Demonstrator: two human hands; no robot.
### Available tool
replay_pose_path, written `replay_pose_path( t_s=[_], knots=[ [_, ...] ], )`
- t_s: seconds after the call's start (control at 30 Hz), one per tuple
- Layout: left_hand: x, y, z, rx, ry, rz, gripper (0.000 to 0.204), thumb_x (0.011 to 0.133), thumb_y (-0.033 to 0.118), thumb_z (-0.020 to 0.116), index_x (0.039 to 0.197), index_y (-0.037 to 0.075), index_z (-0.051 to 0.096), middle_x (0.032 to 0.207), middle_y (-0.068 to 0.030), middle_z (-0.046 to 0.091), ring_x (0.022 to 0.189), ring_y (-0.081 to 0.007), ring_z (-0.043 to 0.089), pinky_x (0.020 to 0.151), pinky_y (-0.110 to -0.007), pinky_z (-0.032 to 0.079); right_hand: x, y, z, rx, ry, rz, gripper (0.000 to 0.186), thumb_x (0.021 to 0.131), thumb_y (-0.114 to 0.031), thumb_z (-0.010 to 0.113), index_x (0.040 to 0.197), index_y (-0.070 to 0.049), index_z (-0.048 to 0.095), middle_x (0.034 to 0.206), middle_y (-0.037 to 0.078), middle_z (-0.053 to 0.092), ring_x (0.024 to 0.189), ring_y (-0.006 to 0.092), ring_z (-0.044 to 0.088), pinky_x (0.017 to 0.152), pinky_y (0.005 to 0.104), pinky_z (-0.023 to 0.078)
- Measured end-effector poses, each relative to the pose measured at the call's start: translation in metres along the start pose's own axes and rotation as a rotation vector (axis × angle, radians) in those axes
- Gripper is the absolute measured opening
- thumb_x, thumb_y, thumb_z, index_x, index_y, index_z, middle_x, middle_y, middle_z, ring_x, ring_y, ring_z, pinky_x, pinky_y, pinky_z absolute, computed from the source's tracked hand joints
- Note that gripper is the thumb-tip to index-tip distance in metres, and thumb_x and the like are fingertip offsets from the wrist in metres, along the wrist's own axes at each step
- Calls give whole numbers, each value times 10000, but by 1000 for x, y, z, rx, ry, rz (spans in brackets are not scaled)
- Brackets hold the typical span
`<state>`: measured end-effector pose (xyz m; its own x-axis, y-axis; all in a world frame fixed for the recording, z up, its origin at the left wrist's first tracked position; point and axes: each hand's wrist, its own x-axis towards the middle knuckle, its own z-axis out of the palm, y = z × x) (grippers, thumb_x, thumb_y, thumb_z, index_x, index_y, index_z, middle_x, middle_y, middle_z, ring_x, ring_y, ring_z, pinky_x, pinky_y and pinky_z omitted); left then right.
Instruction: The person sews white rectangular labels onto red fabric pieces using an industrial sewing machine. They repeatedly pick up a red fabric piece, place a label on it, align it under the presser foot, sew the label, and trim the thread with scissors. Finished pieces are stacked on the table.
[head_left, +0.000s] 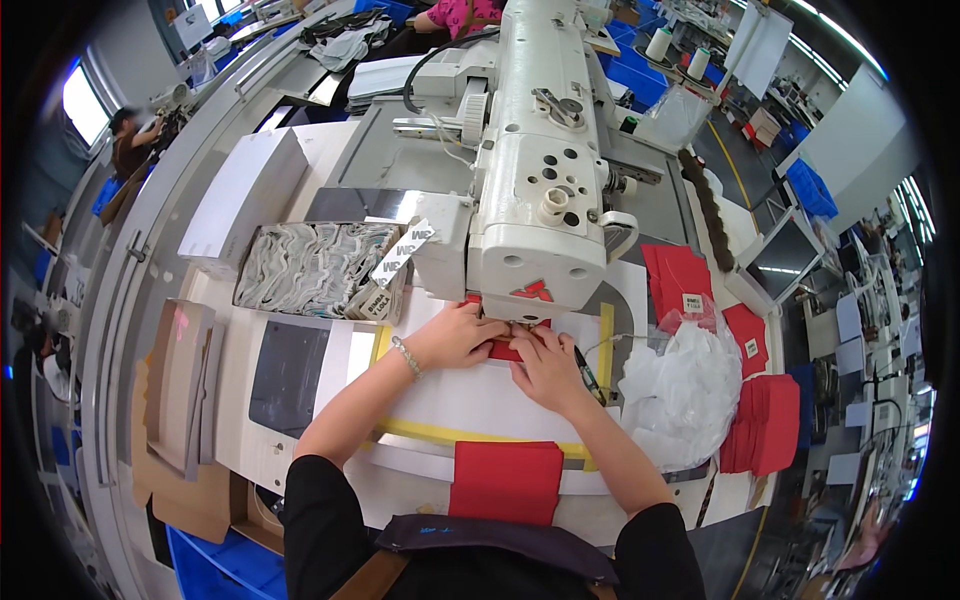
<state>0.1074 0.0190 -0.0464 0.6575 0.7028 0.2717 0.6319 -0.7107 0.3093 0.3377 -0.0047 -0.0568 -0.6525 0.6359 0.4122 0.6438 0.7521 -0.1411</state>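
Observation:
Under the head of a white industrial sewing machine (540, 215), both of my hands work at a small red fabric piece (506, 351). My left hand (458, 335), with a beaded bracelet at the wrist, has its bent fingers pressed together on the piece's left side. From the right, my right hand (547, 366) pinches at the same piece with its fingertips close to the left ones. A slim dark tool (588, 374), perhaps thread snips, lies beside the right hand. The machine's needle area is mostly hidden by its head and my fingers.
Nearest me lies a red fabric stack (506, 482). On the left stand a box of folded white labels (320, 268), a white carton (245, 195) and an open cardboard box (180, 385). At right are a white plastic bag (685, 395) and red pieces (765, 425).

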Motion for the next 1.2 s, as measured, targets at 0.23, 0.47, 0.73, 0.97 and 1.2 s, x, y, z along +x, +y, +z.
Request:
replay_pose_path(
  t_s=[0.23,0.47,0.73,0.97,1.2],
  knots=[
    [-17,5,7,279,185,17,211,813,208,692,1020,177,720,1033,69,693,1008,-132,576,874,-395,372,-1,-2,1,-48,14,-2,329,797,-246,659,1086,-137,548,1275,19,584,1087,217,506,880,413,347],
    [-16,7,8,285,166,0,249,834,190,673,1078,184,721,1083,72,683,1051,-114,565,807,-394,356,-2,-3,3,-62,37,-1,289,792,-227,666,1048,-151,554,1307,10,584,1093,221,509,866,415,331],
    [-15,16,4,235,84,-61,331,832,145,648,1157,197,685,1163,58,654,1055,-119,560,924,-418,324,1,-8,3,-120,85,-42,264,799,-252,654,1018,-132,569,1239,36,605,1048,205,521,824,404,358],
    [-13,20,9,244,100,-99,360,827,102,635,1169,205,677,1168,49,649,1040,-144,569,958,-457,313,0,-9,3,-126,109,-49,241,799,-245,648,996,-130,570,1220,41,615,1044,201,533,821,396,372],
    [-3,9,11,166,123,-147,291,819,121,647,1094,194,708,1031,-18,684,1004,-216,597,889,-474,371,0,5,7,-122,187,-137,235,763,-189,683,970,-119,595,1154,21,648,1008,185,554,821,391,380]
  ],
)
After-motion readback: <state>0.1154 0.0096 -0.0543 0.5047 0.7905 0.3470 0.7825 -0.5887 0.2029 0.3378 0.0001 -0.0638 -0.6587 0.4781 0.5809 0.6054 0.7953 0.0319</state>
